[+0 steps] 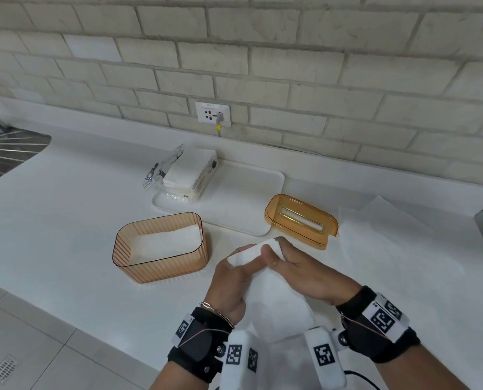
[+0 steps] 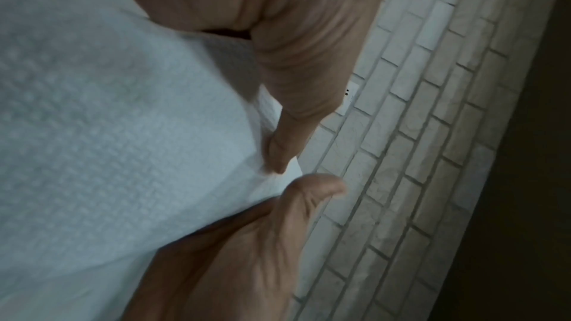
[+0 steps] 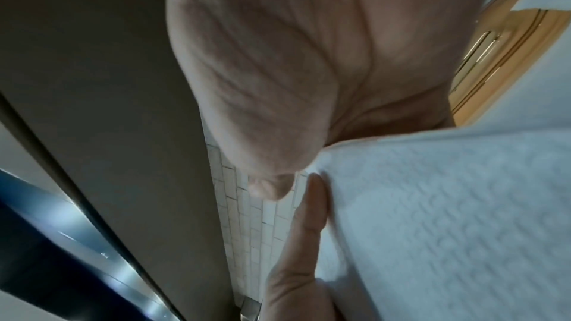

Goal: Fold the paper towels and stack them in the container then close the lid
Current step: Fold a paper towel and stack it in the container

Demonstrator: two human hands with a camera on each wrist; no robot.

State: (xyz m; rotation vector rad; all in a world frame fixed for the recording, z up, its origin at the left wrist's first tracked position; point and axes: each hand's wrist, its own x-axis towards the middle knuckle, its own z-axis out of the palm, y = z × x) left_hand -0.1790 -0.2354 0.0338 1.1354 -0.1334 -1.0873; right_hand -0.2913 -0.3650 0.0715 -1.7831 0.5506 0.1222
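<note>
One white embossed paper towel (image 1: pixel 274 299), seemingly folded, between both hands.

Head view: bright, even, diffuse light; no single source visible. The white surface (image 1: pixel 65 220) is near overexposed, so the white tray (image 1: pixel 262 175) barely separates from it. Shadows are soft and faint, strongest under the container (image 1: pixel 161 246). Wide-angle distortion bows the wall's brick (image 1: pixel 291 60) courses toward the edges. Focus is slightly soft throughout.

Left wrist view: dim, bluish cast; the towel (image 2: pixel 108 118) is motion-blurred, the right edge falls to black.

Right wrist view: dim and blurred; glare streaks on the metal at lower left (image 3: pixel 77 253); the lid (image 3: pixel 500 57) is out of focus.
</note>
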